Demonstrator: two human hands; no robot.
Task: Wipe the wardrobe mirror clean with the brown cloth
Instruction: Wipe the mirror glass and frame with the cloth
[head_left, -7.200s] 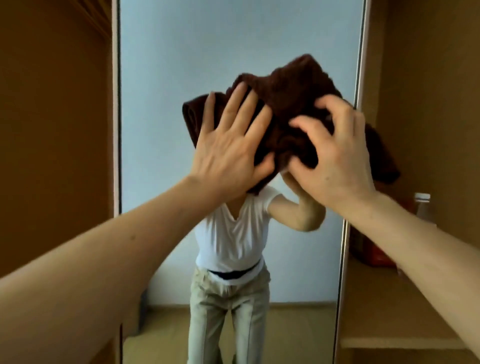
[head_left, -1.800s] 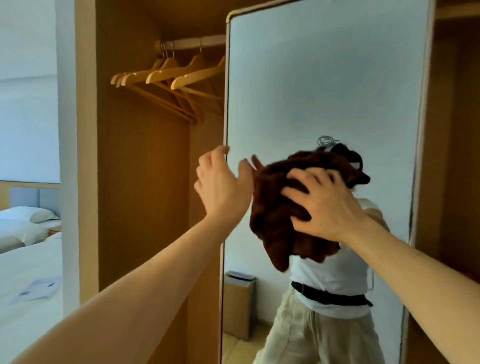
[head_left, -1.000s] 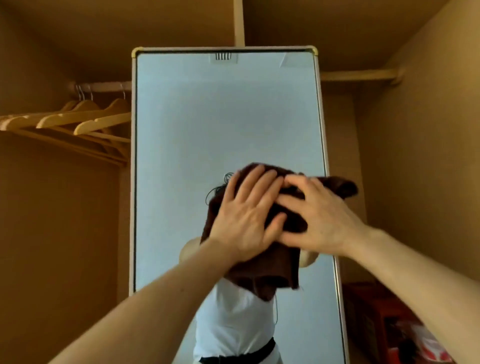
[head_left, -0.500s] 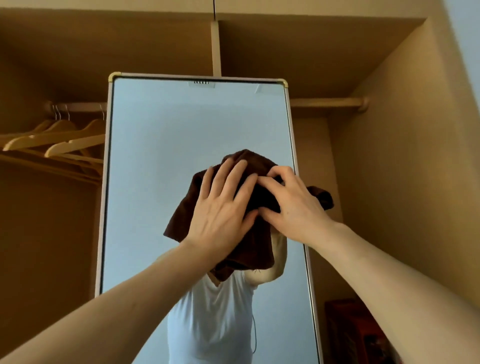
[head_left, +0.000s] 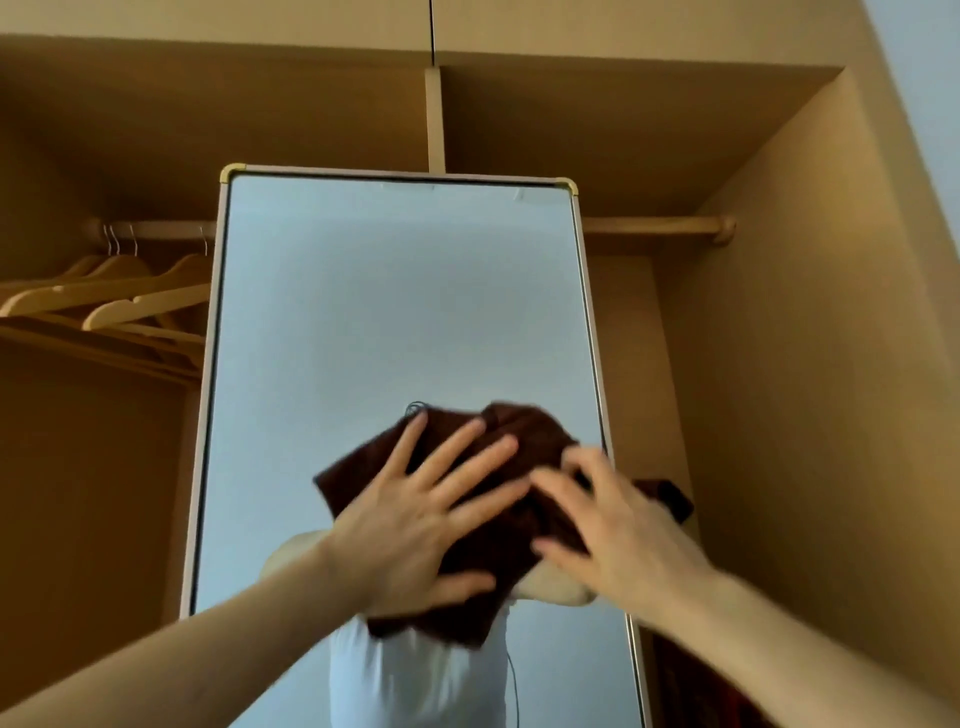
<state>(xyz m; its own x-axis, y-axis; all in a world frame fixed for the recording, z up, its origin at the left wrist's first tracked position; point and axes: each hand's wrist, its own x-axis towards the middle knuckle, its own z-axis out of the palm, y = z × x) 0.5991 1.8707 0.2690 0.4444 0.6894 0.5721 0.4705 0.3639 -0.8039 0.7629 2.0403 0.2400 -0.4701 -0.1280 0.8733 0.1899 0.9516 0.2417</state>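
Observation:
The tall wardrobe mirror (head_left: 395, 312) stands upright in a pale frame with brass corners. A crumpled brown cloth (head_left: 514, 467) lies flat against its lower middle glass, near the right edge. My left hand (head_left: 415, 525) presses the cloth with straight, spread fingers. My right hand (head_left: 613, 525) presses on the cloth's right part, fingers spread and slightly bent; it is blurred. One corner of the cloth sticks out past the mirror's right frame. The glass reflects a person in a white shirt below the cloth.
The mirror stands inside an open wooden wardrobe. Several wooden hangers (head_left: 119, 296) hang from a rail at the left. A bare rail (head_left: 660, 226) runs to the right side panel (head_left: 810, 364). Something dark red (head_left: 696, 686) sits low at the right.
The view has tilted further up, showing more of the wardrobe top. Both hands and the cloth sit lower and more to the right on the glass than half a second ago.

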